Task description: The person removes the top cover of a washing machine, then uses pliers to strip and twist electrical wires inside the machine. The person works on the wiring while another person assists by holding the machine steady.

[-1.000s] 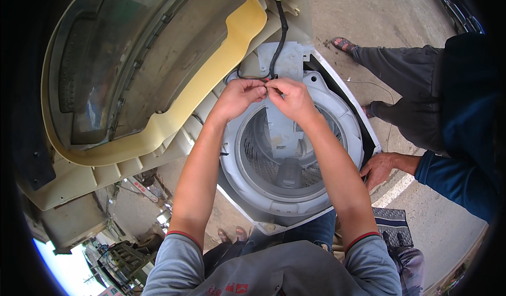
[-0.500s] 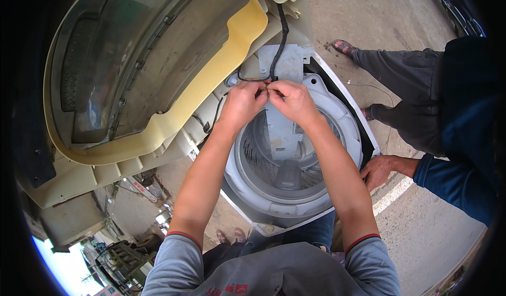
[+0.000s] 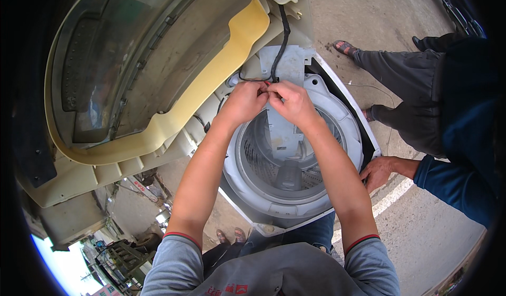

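My left hand (image 3: 245,104) and my right hand (image 3: 291,102) meet above the open top of a washing machine, fingertips pinched together on thin wires. A trace of red shows between the fingers; most of what they grip is hidden. The wires come from a black taped wiring harness (image 3: 285,32), which runs down from the raised top cover. Beneath my hands lies a grey metal plate (image 3: 281,59), reaching over the tub's opening. The pale tub ring (image 3: 284,207) surrounds the perforated drum (image 3: 258,164).
The beige top cover (image 3: 105,177) with its yellowish lid frame (image 3: 182,125) stands tipped up on the left. At the right, a co-worker's hand (image 3: 377,173) rests on the cabinet's edge (image 3: 342,88). A thin wire (image 3: 377,87) lies on the concrete floor beside the co-worker's legs.
My hands stay pinched at the same spot, with only slight finger movement. A dark shoe and trouser leg have come into view at the upper right.
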Available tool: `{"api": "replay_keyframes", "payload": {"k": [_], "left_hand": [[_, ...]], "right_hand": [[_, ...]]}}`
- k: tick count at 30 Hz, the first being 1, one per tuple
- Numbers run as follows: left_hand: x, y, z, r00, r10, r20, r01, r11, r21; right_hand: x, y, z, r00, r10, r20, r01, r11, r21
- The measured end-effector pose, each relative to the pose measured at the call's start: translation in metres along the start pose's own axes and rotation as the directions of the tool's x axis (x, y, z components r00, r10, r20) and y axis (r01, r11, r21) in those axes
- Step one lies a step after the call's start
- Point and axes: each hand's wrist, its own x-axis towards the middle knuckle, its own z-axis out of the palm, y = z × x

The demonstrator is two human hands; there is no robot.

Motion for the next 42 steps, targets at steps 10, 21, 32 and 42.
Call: {"api": "replay_keyframes", "payload": {"k": [10,21,32,42], "left_hand": [[-0.001,-0.029,0.012,0.997,-0.074,0.025,0.077,0.909,-0.409],[-0.009,-0.022,0.011,0.996,-0.053,-0.065,0.026,0.935,-0.355],[-0.009,-0.026,0.02,0.991,-0.056,-0.12,0.022,0.963,-0.269],[-0.005,-0.033,0.022,0.995,-0.047,-0.084,0.012,0.927,-0.374]], "right_hand": [[-0.009,-0.004,0.005,0.996,-0.037,-0.081,0.029,0.995,-0.1],[-0.011,-0.016,0.005,0.991,-0.06,-0.123,0.023,0.96,-0.278],[-0.01,-0.016,0.022,0.989,0.005,-0.15,-0.046,0.963,-0.267],[-0.014,-0.014,0.024,0.986,0.032,-0.166,-0.068,0.974,-0.215]]}}
